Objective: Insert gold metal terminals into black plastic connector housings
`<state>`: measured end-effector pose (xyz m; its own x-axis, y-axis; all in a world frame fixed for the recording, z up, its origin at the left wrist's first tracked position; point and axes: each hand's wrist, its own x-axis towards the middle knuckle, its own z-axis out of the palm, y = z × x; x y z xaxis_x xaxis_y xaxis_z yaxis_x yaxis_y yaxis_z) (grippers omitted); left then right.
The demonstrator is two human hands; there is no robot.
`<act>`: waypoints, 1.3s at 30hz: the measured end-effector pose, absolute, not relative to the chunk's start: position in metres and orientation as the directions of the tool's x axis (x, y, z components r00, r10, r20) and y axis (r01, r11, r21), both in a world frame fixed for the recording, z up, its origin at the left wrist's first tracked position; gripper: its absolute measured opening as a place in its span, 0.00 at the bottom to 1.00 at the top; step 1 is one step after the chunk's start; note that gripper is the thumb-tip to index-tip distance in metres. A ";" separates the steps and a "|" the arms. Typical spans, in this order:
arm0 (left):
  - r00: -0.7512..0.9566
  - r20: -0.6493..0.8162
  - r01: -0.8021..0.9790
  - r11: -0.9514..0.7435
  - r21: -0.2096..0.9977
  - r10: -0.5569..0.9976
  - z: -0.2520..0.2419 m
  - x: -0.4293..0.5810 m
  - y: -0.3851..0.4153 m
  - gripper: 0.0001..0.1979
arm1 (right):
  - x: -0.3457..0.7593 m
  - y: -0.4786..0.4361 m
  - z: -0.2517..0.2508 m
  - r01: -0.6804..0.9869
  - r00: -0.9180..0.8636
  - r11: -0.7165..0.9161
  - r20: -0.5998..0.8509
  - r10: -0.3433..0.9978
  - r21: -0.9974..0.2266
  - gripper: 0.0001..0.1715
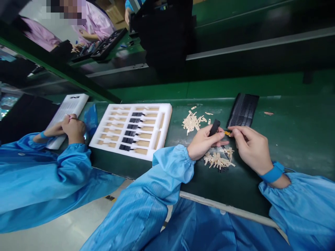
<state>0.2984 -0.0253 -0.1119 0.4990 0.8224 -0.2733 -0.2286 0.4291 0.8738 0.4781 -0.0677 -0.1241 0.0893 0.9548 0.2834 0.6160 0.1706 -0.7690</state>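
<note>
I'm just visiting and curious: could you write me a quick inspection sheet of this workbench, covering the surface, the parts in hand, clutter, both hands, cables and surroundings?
Surface: dark green bench top, with a pale edge strip at the front.
Job's things: small black part in the left hand; tiny orange piece pinched between both hands; white foam tray holds five black parts in its slots.
Clutter: two heaps of tan strips; black ribbed tray behind the hands.
Hands: left hand shut on the black part; right hand pinches the orange piece, with a blue wristband.
Cables: nothing seen.
Surroundings: a co-worker's hands over a second white tray; another person in pink farther back.
</note>
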 end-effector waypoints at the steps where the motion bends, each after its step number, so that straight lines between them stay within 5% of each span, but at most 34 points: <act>1: 0.528 -0.294 -0.234 0.469 0.852 0.797 -0.113 0.298 -0.024 0.23 | 0.478 -0.068 -0.124 0.601 0.113 0.157 0.279 0.954 -0.783 0.17; 5: 0.227 -0.235 -0.147 0.272 0.951 0.945 -0.120 0.291 -0.009 0.16 | 0.480 -0.068 -0.127 0.576 0.132 0.171 0.298 0.946 -0.799 0.16; 8: 0.001 -0.025 0.073 0.025 0.997 1.000 -0.122 0.283 -0.002 0.13 | 0.480 -0.068 -0.128 0.560 0.114 0.175 0.284 0.952 -0.810 0.15; 10: 0.047 0.176 0.233 -0.182 0.955 0.983 -0.123 0.279 -0.003 0.12 | 0.480 -0.069 -0.127 0.521 0.118 0.155 0.250 0.961 -0.840 0.16; 14: 0.397 0.644 0.412 -0.754 0.511 0.654 -0.124 0.272 -0.005 0.08 | 0.480 -0.068 -0.118 0.363 0.103 0.072 0.117 0.988 -0.929 0.20; 16: 0.482 0.736 0.425 -0.862 0.278 0.475 -0.126 0.270 -0.004 0.07 | 0.480 -0.067 -0.110 0.255 0.035 -0.015 -0.007 0.999 -0.967 0.24; 20: 0.528 0.745 0.431 -0.884 0.179 0.408 -0.131 0.268 -0.001 0.08 | 0.482 -0.065 -0.101 0.097 -0.088 -0.202 -0.210 0.974 -0.975 0.26; 23: 0.556 0.663 0.429 -0.856 0.287 0.501 -0.132 0.270 -0.004 0.11 | 0.483 -0.065 -0.104 0.037 -0.100 -0.281 -0.283 0.954 -0.959 0.24; 26: 0.536 0.461 0.451 -0.702 0.551 0.707 -0.129 0.273 -0.009 0.15 | 0.484 -0.064 -0.110 -0.003 0.022 -0.244 -0.244 0.969 -0.970 0.21; 30: 0.472 -0.018 0.292 -0.137 0.947 0.881 -0.127 0.282 -0.016 0.22 | 0.486 -0.061 -0.114 0.100 0.182 -0.127 -0.107 0.977 -0.987 0.15; 34: 0.585 -0.273 0.047 0.304 0.951 0.764 -0.130 0.290 -0.016 0.12 | 0.485 -0.061 -0.114 0.203 0.171 -0.046 -0.011 0.985 -0.978 0.11; 39: 0.616 -0.341 -0.025 0.450 0.893 0.710 -0.129 0.296 -0.017 0.12 | 0.481 -0.065 -0.120 0.294 0.160 0.022 0.072 0.984 -0.955 0.10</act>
